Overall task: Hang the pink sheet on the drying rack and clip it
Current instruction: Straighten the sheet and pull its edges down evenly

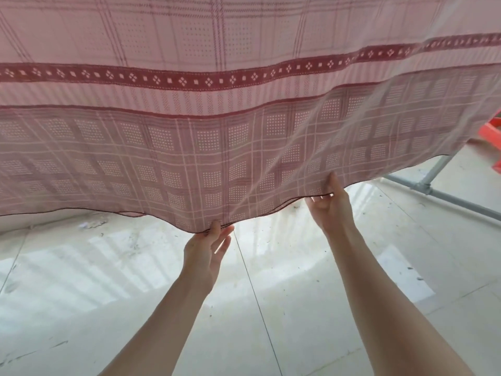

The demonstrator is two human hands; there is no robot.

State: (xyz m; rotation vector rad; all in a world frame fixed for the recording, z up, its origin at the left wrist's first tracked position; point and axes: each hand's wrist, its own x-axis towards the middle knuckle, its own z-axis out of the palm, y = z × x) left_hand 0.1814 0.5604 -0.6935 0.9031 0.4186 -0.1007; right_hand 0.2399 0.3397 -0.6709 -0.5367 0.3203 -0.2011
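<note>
Pink checked cotton sheet (217, 118) with a dark red diamond band hangs across the upper view, its hem above the pale tiled floor (271, 294). Both bare forearms reach up: the left hand (207, 251) pinches the hem between thumb and fingers, and the right hand (329, 204) grips it further right, fingers hidden behind the cloth. Grey metal tubing of the drying rack (431, 180) shows at right; its top is covered.

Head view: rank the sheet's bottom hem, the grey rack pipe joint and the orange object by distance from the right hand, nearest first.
1. Bottom hem of the pink sheet: pinched by the right hand.
2. Grey rack pipe joint: on the floor, to its right.
3. Orange object: far right edge, beyond the joint.
</note>
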